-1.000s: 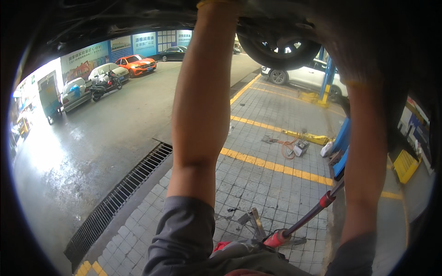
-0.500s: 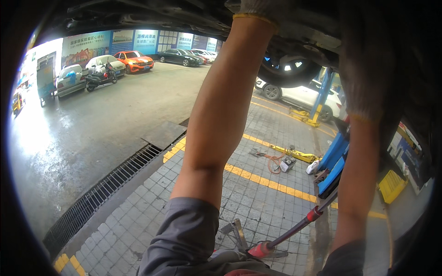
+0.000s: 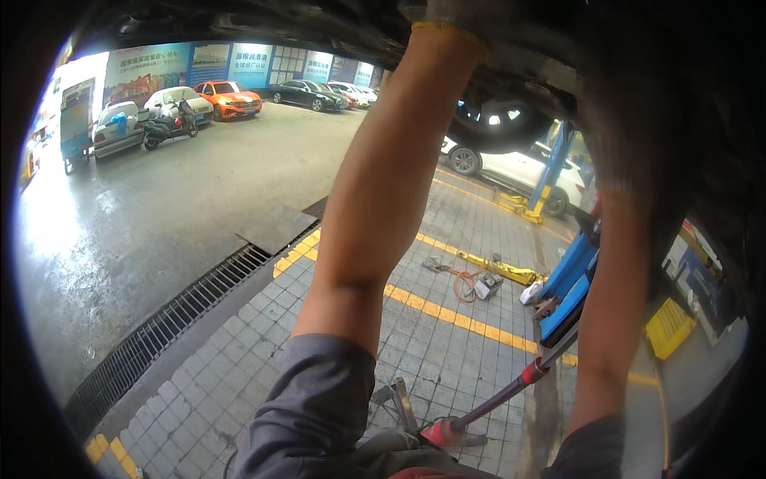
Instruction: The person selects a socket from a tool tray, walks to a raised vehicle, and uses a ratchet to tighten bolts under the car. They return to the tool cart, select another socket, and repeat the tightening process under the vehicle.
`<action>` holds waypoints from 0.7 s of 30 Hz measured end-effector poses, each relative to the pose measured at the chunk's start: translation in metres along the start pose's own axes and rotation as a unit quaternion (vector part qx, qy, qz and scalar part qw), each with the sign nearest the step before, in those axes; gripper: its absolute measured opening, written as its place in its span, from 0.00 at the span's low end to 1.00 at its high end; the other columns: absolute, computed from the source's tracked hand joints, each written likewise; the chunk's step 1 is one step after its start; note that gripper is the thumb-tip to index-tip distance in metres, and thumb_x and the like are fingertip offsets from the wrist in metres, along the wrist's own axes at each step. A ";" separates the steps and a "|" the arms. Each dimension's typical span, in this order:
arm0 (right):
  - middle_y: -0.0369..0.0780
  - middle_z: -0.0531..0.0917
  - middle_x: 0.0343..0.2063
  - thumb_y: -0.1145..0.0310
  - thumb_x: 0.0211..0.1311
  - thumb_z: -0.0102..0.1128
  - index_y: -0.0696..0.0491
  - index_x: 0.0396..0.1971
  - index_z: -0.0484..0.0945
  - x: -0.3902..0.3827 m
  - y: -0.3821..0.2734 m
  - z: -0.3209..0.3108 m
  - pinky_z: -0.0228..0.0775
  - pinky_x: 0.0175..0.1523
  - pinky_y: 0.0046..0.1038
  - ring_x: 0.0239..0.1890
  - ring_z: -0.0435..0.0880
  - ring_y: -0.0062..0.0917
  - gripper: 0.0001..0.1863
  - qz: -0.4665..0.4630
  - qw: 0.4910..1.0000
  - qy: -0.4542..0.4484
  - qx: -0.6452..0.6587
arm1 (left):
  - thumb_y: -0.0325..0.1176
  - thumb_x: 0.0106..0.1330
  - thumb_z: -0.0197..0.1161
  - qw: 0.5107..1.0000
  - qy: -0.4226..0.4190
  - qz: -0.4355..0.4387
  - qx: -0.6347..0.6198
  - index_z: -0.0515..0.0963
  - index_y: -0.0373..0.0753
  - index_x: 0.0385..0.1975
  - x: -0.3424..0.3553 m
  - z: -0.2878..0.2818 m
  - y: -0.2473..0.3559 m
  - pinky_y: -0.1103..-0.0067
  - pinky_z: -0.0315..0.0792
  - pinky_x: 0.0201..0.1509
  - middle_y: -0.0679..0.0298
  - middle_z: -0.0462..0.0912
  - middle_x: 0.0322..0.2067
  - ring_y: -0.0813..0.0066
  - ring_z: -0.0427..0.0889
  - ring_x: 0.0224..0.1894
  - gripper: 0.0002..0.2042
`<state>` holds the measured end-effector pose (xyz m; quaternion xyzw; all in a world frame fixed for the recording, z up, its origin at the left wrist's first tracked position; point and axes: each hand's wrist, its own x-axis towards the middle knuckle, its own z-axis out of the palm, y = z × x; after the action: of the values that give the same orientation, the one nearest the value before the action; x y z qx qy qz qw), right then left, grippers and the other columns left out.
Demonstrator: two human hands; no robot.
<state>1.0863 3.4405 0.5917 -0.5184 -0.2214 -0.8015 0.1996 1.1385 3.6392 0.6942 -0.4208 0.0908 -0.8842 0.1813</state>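
Both my arms reach up to the dark underside (image 3: pixel 335 36) of a raised car. My left hand (image 3: pixel 459 13), in a light work glove with a yellow cuff, is against the underside at the top edge, its fingers lost in shadow. Farther right, my right hand (image 3: pixel 622 160) wears a similar glove. It goes up into the dark beneath the car, and its fingers are hidden too. Whether either hand holds anything cannot be made out. A wheel (image 3: pixel 499 132) of the raised car hangs between my arms, farther away.
Below me stands a red and grey pole (image 3: pixel 495 401), leaning toward a blue lift post (image 3: pixel 570 287). Yellow lift arm (image 3: pixel 511 271), orange hose (image 3: pixel 463 286) and grey box (image 3: pixel 488 285) lie on the tiles. A floor grate (image 3: pixel 167 339) runs left; a yellow bin (image 3: pixel 670 327) stands right.
The view has shifted slightly, so the floor and parked cars sit a little farther left and higher. Both arms stay raised, and the right hand looks darker against the underside.
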 end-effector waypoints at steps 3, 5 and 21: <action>0.44 0.87 0.58 0.57 0.78 0.65 0.40 0.66 0.84 0.000 -0.003 -0.003 0.73 0.66 0.46 0.61 0.83 0.41 0.21 0.002 1.000 -0.008 0.005 | 0.38 0.71 0.59 0.999 0.039 0.002 -0.017 0.87 0.39 0.55 0.001 0.002 0.000 0.59 0.81 0.64 0.48 0.91 0.53 0.48 0.88 0.57 0.18; 0.43 0.87 0.58 0.56 0.78 0.65 0.40 0.67 0.83 0.000 -0.005 -0.006 0.73 0.66 0.46 0.62 0.83 0.41 0.21 0.003 1.000 -0.015 0.008 | 0.38 0.71 0.59 0.997 0.068 0.009 -0.033 0.87 0.39 0.55 0.002 0.002 -0.001 0.59 0.80 0.64 0.48 0.91 0.53 0.48 0.88 0.57 0.18; 0.48 0.82 0.67 0.72 0.70 0.73 0.48 0.68 0.80 -0.081 0.089 0.013 0.80 0.70 0.42 0.68 0.82 0.44 0.27 -0.253 0.958 0.010 -0.138 | 0.37 0.66 0.65 0.996 0.085 -0.024 -0.033 0.89 0.39 0.48 -0.006 0.003 0.002 0.58 0.82 0.57 0.48 0.92 0.46 0.47 0.90 0.48 0.15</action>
<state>1.1762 3.3819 0.5355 -0.4601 -0.2303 -0.8536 -0.0806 1.1450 3.6395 0.6908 -0.3524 0.1250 -0.9173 0.1372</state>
